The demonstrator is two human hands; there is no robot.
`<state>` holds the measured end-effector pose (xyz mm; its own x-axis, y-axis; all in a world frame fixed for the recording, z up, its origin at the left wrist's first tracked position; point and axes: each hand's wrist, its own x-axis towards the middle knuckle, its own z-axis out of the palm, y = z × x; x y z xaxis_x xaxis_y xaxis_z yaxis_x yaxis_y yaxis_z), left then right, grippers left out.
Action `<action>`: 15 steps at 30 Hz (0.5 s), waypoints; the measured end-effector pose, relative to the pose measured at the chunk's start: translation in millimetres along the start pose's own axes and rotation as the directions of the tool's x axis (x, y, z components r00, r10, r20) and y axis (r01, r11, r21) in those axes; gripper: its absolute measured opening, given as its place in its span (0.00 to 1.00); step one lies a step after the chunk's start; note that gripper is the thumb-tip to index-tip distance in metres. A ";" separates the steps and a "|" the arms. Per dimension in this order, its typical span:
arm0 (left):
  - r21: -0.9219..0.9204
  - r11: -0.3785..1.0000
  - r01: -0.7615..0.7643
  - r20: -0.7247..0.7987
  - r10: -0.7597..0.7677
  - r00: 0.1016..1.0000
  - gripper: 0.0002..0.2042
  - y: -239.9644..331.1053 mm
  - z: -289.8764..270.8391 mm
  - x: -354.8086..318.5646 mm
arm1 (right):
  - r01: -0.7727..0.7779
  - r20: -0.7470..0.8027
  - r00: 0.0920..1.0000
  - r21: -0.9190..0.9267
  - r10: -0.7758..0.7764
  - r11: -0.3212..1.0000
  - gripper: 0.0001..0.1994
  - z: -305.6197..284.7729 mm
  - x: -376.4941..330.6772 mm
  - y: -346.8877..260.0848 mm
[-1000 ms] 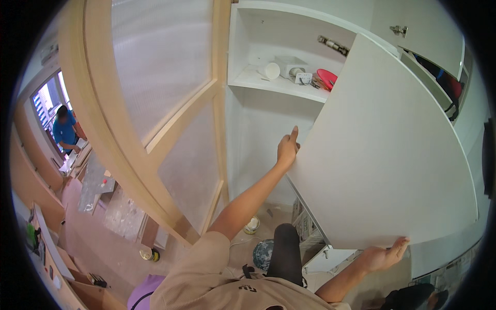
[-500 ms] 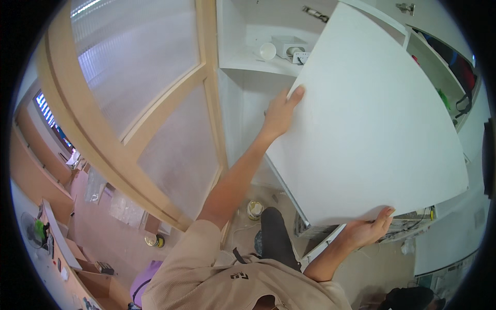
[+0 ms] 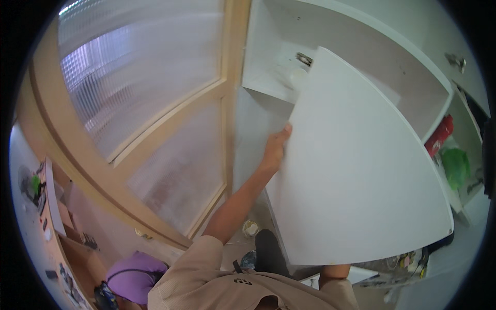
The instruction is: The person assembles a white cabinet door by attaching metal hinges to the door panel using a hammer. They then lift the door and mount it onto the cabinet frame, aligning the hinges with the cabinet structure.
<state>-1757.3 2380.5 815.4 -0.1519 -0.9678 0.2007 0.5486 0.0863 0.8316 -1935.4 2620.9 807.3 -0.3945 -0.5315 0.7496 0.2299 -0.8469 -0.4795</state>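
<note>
A small dark printed mark (image 3: 242,281) can be seen on the chest of the beige shirt (image 3: 206,279), though its shape is too small to be made out. A broad white panel (image 3: 361,165) is held up in front of the open white cabinet (image 3: 351,49). By the left hand (image 3: 275,151), the panel's left edge is gripped, the fingers (image 3: 285,132) being closed on it above the middle. The right hand is hidden behind the panel's lower part (only the forearm (image 3: 335,272) is shown), so whether its fingers are spread or curled cannot be told. The panel is tilted, its narrow top corner pointed up toward the cabinet; its long axis seems to run down and rightward. A metal hinge (image 3: 304,59) is seen beside that corner.
</note>
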 end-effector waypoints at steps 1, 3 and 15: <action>0.034 0.999 0.034 -0.004 -0.034 0.999 0.31 6.7 -7.8 -0.1 | -0.035 0.002 0.999 0.047 0.035 0.998 0.32 11.9 24.6 18.0; 0.054 0.998 0.045 -0.022 -0.044 0.999 0.31 17.7 -17.5 -0.3 | -0.100 0.037 0.995 0.110 0.097 0.989 0.32 43.9 81.4 50.1; -0.075 0.994 -0.079 0.124 0.088 0.988 0.30 106.4 79.8 26.0 | -0.285 0.251 0.942 0.252 0.222 0.925 0.32 181.5 302.0 80.2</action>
<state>-1768.5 2383.4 950.5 -0.2039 -0.9197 0.3354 0.6191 0.1443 0.7720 -1874.6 2389.4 1078.1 -0.0971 -0.6927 0.7147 0.5493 -0.6361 -0.5419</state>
